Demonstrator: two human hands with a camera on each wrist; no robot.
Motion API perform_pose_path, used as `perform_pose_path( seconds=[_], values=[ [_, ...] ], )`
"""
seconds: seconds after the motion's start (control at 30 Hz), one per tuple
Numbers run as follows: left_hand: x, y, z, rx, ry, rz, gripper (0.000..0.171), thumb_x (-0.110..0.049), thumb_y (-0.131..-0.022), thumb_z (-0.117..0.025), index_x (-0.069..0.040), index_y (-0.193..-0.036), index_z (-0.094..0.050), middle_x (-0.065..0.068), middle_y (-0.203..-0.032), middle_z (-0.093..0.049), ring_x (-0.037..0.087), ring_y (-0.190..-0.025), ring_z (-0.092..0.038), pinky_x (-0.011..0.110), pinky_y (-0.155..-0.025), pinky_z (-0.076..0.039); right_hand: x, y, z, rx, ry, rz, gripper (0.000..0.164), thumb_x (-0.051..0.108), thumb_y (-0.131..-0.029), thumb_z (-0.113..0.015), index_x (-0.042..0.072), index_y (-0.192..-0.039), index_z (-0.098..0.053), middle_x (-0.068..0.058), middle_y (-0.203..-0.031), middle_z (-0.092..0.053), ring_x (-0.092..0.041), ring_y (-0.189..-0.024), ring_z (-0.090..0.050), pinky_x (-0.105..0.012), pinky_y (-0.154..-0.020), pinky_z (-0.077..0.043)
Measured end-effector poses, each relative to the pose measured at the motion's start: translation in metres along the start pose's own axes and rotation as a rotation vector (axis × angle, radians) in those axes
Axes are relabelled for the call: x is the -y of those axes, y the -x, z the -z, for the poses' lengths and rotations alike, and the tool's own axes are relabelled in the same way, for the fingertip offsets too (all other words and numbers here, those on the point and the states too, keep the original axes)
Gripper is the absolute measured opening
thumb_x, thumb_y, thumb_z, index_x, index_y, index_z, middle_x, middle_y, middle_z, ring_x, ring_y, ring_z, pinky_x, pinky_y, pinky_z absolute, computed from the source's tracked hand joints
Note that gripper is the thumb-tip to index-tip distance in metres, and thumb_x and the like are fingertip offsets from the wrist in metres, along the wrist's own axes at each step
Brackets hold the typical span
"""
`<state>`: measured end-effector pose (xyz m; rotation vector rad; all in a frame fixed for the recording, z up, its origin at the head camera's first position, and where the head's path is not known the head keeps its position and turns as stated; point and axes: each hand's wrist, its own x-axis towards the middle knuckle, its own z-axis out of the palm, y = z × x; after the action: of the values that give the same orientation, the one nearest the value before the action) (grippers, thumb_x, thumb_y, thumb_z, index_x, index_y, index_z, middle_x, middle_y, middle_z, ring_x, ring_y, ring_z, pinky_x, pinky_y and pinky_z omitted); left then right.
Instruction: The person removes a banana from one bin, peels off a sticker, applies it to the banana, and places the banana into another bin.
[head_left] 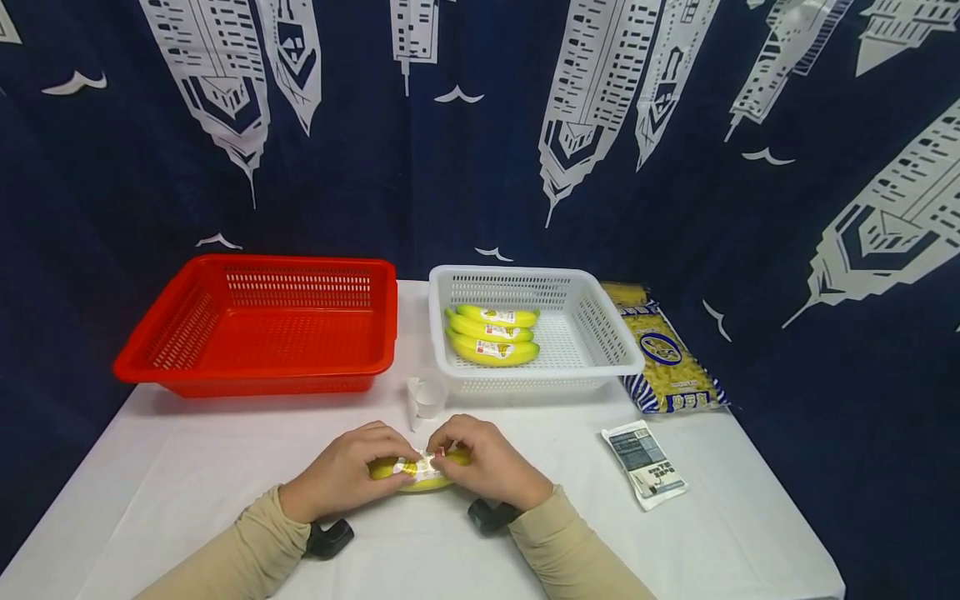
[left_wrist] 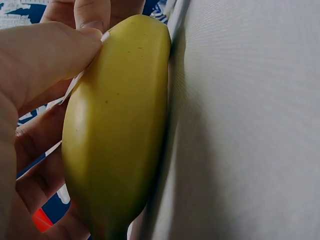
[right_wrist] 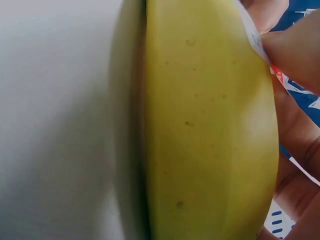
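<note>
A yellow banana [head_left: 381, 469] lies crosswise on the white cloth, with a white printed label [head_left: 420, 468] on its upper side. My left hand [head_left: 351, 467] holds the left part of the banana, its thumb [left_wrist: 65, 52] pressing by the label's edge and the other fingers behind the fruit. Over the right part, my right hand [head_left: 487, 462] pinches the label's red-marked end, which stands partly off the peel. The right wrist view shows that label [right_wrist: 255, 37] under the thumb. Several labelled bananas [head_left: 495, 353] lie in the white basket [head_left: 600, 333].
A red basket [head_left: 262, 385] stands at the back left. A curled white strip [head_left: 429, 400] sits just beyond my hands. At the right lie a yellow-and-blue food bag [head_left: 675, 367], partly behind the white basket, and a white printed packet [head_left: 645, 462]. A dark patterned curtain [head_left: 480, 167] hangs behind.
</note>
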<state>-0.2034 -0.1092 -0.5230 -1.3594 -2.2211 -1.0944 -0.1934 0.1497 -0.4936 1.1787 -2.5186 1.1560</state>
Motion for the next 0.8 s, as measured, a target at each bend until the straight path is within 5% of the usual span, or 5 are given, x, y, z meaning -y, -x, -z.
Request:
perform_pose_path(
  seconds=[0.43, 0.8],
  values=[
    [-0.0051, -0.0022, 0.0022, -0.040, -0.014, -0.002, 0.033, -0.015, -0.078, -0.091, -0.020, -0.108, -0.078, -0.013, -0.102, -0.073, 0.006, -0.094, -0.066, 0.014, -0.086, -0.048, 0.0034, 0.0002, 0.0020, 0.043, 0.045, -0.038, 0.015, 0.012, -0.088, -0.080, 0.016, -0.102, -0.081, 0.006, -0.095, -0.068, -0.005, -0.089, -0.060, -0.018, -0.077, -0.049],
    [-0.0055, -0.0006, 0.0026, 0.006, -0.064, 0.089, 0.026, -0.025, -0.078, -0.091, -0.025, -0.101, -0.078, -0.018, -0.100, -0.070, 0.003, -0.094, -0.063, 0.025, -0.081, -0.053, 0.0046, -0.0006, 0.0029, 0.075, 0.050, -0.056, 0.011, 0.013, -0.086, -0.082, 0.015, -0.097, -0.081, 0.005, -0.093, -0.070, -0.004, -0.092, -0.060, -0.020, -0.082, -0.050]
  ],
)
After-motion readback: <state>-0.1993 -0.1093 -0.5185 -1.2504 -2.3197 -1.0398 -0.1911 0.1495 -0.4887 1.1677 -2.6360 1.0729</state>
